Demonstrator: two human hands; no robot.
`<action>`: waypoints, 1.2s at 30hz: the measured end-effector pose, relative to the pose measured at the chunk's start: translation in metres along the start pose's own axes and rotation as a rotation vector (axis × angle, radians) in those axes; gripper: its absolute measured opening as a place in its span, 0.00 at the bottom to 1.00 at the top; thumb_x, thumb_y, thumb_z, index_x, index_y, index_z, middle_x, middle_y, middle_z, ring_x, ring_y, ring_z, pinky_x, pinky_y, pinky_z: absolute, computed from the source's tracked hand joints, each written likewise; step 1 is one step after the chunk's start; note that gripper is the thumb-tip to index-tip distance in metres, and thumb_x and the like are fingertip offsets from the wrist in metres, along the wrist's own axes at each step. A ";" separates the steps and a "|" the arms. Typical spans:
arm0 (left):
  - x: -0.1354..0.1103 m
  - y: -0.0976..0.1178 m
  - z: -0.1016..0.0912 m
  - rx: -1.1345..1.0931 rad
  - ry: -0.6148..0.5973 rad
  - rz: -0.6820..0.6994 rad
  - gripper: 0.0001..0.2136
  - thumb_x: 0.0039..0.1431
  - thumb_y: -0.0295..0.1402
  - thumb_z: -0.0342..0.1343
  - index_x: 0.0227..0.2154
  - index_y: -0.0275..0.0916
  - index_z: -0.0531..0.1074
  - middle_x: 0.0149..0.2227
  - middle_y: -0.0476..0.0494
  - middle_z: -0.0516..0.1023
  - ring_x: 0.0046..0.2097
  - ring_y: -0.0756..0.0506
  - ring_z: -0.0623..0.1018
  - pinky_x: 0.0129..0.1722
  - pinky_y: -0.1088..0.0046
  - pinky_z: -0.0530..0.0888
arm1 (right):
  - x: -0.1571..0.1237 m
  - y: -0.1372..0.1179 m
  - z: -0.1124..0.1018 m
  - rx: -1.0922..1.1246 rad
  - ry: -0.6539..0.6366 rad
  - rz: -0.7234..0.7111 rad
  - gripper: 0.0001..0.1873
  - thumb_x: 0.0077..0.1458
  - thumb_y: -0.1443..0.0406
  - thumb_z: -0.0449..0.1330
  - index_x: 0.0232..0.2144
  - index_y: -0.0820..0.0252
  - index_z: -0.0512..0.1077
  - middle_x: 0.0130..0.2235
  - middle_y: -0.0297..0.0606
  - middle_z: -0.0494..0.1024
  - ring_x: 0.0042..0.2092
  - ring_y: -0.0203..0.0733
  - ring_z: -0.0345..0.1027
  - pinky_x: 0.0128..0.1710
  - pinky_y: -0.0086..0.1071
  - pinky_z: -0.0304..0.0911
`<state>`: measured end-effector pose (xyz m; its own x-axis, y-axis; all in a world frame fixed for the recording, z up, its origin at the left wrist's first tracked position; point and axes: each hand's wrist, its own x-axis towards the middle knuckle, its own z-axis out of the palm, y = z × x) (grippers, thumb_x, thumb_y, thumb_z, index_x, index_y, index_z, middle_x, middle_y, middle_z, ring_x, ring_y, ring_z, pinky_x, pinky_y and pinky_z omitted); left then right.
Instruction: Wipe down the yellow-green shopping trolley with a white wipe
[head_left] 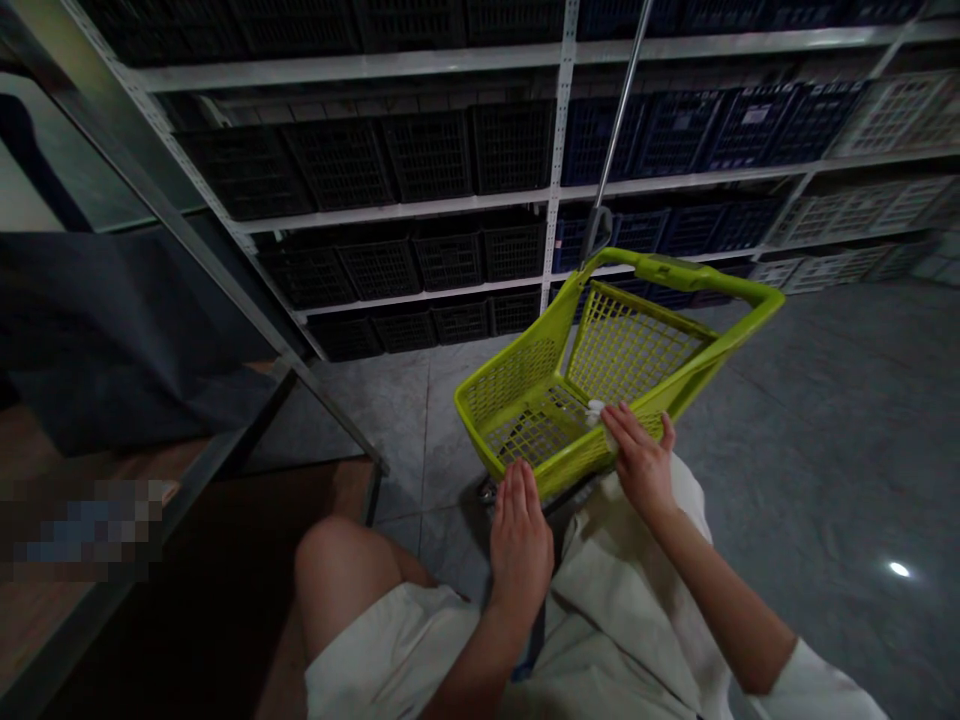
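Worn on your head, your camera looks forward and down past your knee, close above your left hand, right hand and lime-green plastic basket, with steel shelving farther off at the top

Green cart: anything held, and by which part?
The right hand holds a white cloth against the cart's near rim; the left hand appears only to touch the rim, fingers flat.

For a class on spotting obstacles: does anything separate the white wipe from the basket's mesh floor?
Nothing visible: the white wipe, in the right hand, sits inside the rim of the lime-green basket, with open space down to the mesh floor.
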<state>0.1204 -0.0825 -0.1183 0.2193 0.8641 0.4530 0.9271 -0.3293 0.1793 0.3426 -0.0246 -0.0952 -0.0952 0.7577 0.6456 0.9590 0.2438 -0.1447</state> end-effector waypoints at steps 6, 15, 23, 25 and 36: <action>-0.001 0.000 -0.001 0.033 0.017 0.017 0.38 0.59 0.21 0.47 0.69 0.27 0.36 0.67 0.25 0.60 0.69 0.37 0.60 0.65 0.54 0.64 | -0.030 -0.095 0.006 0.148 -0.074 -0.165 0.41 0.49 0.78 0.47 0.66 0.56 0.56 0.63 0.42 0.68 0.66 0.42 0.58 0.70 0.48 0.30; -0.002 -0.005 -0.009 0.010 -0.005 0.032 0.40 0.59 0.21 0.48 0.70 0.29 0.33 0.67 0.25 0.59 0.68 0.37 0.60 0.65 0.54 0.64 | 0.000 0.007 -0.006 0.011 -0.027 -0.089 0.37 0.51 0.78 0.49 0.62 0.51 0.62 0.61 0.39 0.72 0.63 0.45 0.63 0.69 0.53 0.31; -0.004 0.000 0.002 0.059 0.031 0.012 0.36 0.58 0.20 0.46 0.69 0.26 0.42 0.67 0.26 0.59 0.69 0.38 0.59 0.65 0.56 0.64 | -0.035 -0.090 0.012 0.175 0.009 -0.094 0.40 0.51 0.78 0.47 0.66 0.56 0.55 0.63 0.42 0.68 0.66 0.42 0.59 0.69 0.48 0.34; -0.004 -0.004 0.003 0.075 0.038 0.038 0.35 0.59 0.21 0.46 0.69 0.25 0.44 0.66 0.26 0.61 0.68 0.38 0.61 0.65 0.56 0.64 | -0.042 -0.109 0.014 0.222 -0.006 -0.204 0.39 0.53 0.77 0.47 0.67 0.56 0.55 0.63 0.42 0.69 0.65 0.40 0.59 0.69 0.45 0.34; 0.006 -0.007 -0.002 0.073 -0.001 0.004 0.35 0.59 0.22 0.48 0.68 0.24 0.44 0.68 0.25 0.58 0.69 0.38 0.59 0.66 0.57 0.63 | 0.000 -0.011 -0.002 0.016 0.033 0.051 0.36 0.49 0.78 0.49 0.60 0.54 0.65 0.60 0.40 0.73 0.63 0.46 0.63 0.67 0.53 0.34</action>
<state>0.1147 -0.0762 -0.1148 0.2232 0.8630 0.4531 0.9460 -0.3040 0.1129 0.3322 -0.0284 -0.0917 -0.0370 0.7495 0.6610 0.9578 0.2152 -0.1904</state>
